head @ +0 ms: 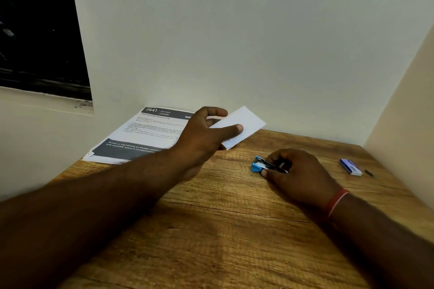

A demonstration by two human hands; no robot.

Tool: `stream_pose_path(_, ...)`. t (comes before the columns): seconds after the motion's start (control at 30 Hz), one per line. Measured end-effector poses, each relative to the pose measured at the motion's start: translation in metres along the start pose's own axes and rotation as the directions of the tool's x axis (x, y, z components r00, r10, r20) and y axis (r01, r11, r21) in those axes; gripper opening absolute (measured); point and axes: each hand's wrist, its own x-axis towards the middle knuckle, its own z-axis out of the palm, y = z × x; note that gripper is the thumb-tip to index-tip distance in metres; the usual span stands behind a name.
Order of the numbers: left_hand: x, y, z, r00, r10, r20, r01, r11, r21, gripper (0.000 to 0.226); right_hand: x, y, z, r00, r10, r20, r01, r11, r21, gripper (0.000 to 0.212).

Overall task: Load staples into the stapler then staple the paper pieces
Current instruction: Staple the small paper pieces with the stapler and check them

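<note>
My left hand point(203, 132) grips a small stack of white paper pieces point(244, 124), lifted slightly above the wooden table point(211, 230) near the back wall. My right hand point(298, 176) rests on the table to the right of it, closed around a small blue stapler point(259, 164) whose blue front and metal magazine stick out to the left of my fingers. A small blue and white staple box point(350, 166) lies on the table further right, apart from both hands.
A printed sheet with dark bands point(141, 136) lies at the back left corner of the table, partly under my left wrist. A tiny dark object point(369, 172) sits beside the staple box. Walls close the table at the back and right.
</note>
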Motion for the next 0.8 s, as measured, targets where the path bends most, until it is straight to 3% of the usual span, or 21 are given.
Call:
stream_pose_path(0.07,-0.001,0.0,0.003,0.999,-0.046,0.014,0.046,0.999,-0.021,0.046,-0.003,-0.004,0.0,0.998,0.008,-0.068,0.0,0.994,0.114,0.024)
stream_pose_path(0.13,-0.002,0.0,0.007,0.997,-0.067,0.044,0.068,0.998,-0.011,0.041,-0.008,-0.015,-0.004,0.994,-0.002,-0.111,0.04,0.939,0.342,0.025)
stream_pose_path(0.2,-0.006,0.001,0.01,0.994,-0.063,0.087,0.062,0.998,0.012,0.035,-0.015,-0.03,-0.007,0.995,-0.005,-0.095,0.065,0.767,0.638,0.025)
stream_pose_path(0.27,-0.011,0.0,0.012,0.992,-0.027,0.127,0.018,0.997,0.076,0.027,-0.022,-0.041,-0.007,0.997,-0.002,-0.08,0.064,0.621,0.781,0.028)
stream_pose_path(0.33,-0.017,-0.003,0.012,0.984,0.082,0.156,-0.118,0.963,0.242,0.028,-0.027,-0.043,-0.004,0.995,-0.005,-0.104,0.087,0.597,0.798,0.026)
stream_pose_path(0.4,-0.022,-0.003,0.012,0.959,0.202,0.2,-0.272,0.853,0.445,0.033,-0.028,-0.043,-0.004,0.991,0.007,-0.13,0.099,0.604,0.791,0.02)
stream_pose_path(0.47,-0.026,-0.001,0.01,0.934,0.254,0.253,-0.354,0.76,0.544,0.038,-0.029,-0.043,-0.006,0.989,0.028,-0.148,0.101,0.6,0.794,0.016)
stream_pose_path(0.63,-0.032,0.005,0.006,0.894,0.28,0.351,-0.446,0.636,0.629,0.063,-0.03,-0.047,-0.006,0.978,0.033,-0.206,0.138,0.638,0.757,0.016)
stream_pose_path(0.7,-0.033,0.005,0.007,0.898,0.294,0.327,-0.439,0.638,0.633,0.061,-0.03,-0.048,-0.006,0.98,0.003,-0.197,0.15,0.635,0.757,0.012)
stream_pose_path(0.8,-0.029,0.005,0.008,0.914,0.295,0.277,-0.405,0.691,0.599,0.052,-0.03,-0.047,-0.005,0.985,-0.053,-0.165,0.162,0.624,0.764,0.024)
